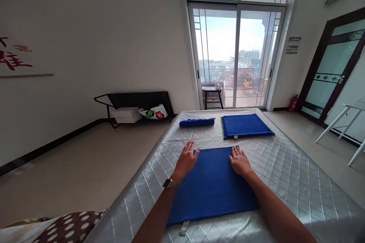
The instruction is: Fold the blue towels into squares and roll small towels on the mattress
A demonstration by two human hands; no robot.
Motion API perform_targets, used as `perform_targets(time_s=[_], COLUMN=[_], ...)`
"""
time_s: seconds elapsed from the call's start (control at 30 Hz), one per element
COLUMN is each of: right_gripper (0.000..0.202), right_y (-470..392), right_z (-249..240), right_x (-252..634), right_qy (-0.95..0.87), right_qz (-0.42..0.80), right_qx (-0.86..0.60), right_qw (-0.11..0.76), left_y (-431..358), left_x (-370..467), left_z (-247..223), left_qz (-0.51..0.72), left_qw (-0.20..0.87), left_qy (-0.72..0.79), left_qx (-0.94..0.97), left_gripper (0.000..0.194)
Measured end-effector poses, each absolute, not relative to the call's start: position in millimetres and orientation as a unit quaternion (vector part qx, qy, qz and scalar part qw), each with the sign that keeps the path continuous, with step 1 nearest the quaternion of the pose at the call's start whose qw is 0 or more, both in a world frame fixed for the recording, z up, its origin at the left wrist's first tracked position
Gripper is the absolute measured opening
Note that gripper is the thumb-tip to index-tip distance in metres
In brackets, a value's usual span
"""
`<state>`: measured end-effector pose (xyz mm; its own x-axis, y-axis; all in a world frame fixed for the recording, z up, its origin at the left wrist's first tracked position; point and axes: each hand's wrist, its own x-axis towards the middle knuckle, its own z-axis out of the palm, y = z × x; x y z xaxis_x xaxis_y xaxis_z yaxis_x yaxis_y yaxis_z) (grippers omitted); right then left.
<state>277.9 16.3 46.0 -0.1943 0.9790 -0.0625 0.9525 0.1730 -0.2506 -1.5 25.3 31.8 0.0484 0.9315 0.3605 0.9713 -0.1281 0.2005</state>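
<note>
A flat blue fabric piece (pixel 213 186) lies spread on the silver quilted bed cover (pixel 285 174), a small pale tag showing at its near edge. My left hand (pixel 186 159) rests on its far left corner with the fingers stretched out, a watch (pixel 167 183) on that wrist. On the far right corner my right hand (pixel 240 160) lies flat, palm down. Neither hand grips anything. Farther off, a stack of blue fabric pieces (pixel 246 124) sits at the right, with a rolled blue fabric bundle (pixel 196 122) to its left.
A black rack (pixel 137 98) with a white box (pixel 125 114) and a printed bag (pixel 154 112) stands by the left wall. Glass sliding doors (pixel 236 57) are beyond the bed. A white stool (pixel 350 110) is at right, a polka-dot cloth (pixel 71 228) at lower left.
</note>
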Motion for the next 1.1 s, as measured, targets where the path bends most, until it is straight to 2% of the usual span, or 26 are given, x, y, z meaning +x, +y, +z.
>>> perform_targets(time_s=[0.17,0.33,0.47,0.77,0.93,1.1], right_gripper=[0.063,0.062,0.063,0.065,0.064,0.065], right_y=[17.3,20.6,22.2,15.8,19.1,22.0], right_z=[42.7,37.8,39.5,52.3,47.0,42.9], right_x=[278.3,283.3,283.2,281.4,281.5,281.3], right_qy=[-0.764,-0.771,-0.760,-0.756,-0.756,-0.754], right_qz=[0.114,0.106,0.114,0.130,0.115,0.098], right_qx=[-0.632,-0.625,-0.636,-0.639,-0.643,-0.648], right_qw=[0.064,0.060,0.068,0.051,0.047,0.037], left_y=[21.6,29.2,33.2,16.5,10.6,14.1], left_x=[107.7,168.1,135.7,-13.8,-26.1,-19.5], left_z=[26.1,6.1,1.6,-7.7,-14.1,-15.6], left_qz=[-0.143,-0.123,-0.108,-0.090,-0.098,-0.122], left_qw=[0.021,0.005,0.002,0.010,0.007,0.015], left_qy=[-0.549,-0.551,-0.586,-0.721,-0.745,-0.740], left_qx=[-0.823,-0.825,-0.803,-0.687,-0.659,-0.661], left_gripper=[0.057,0.059,0.064,0.080,0.089,0.087])
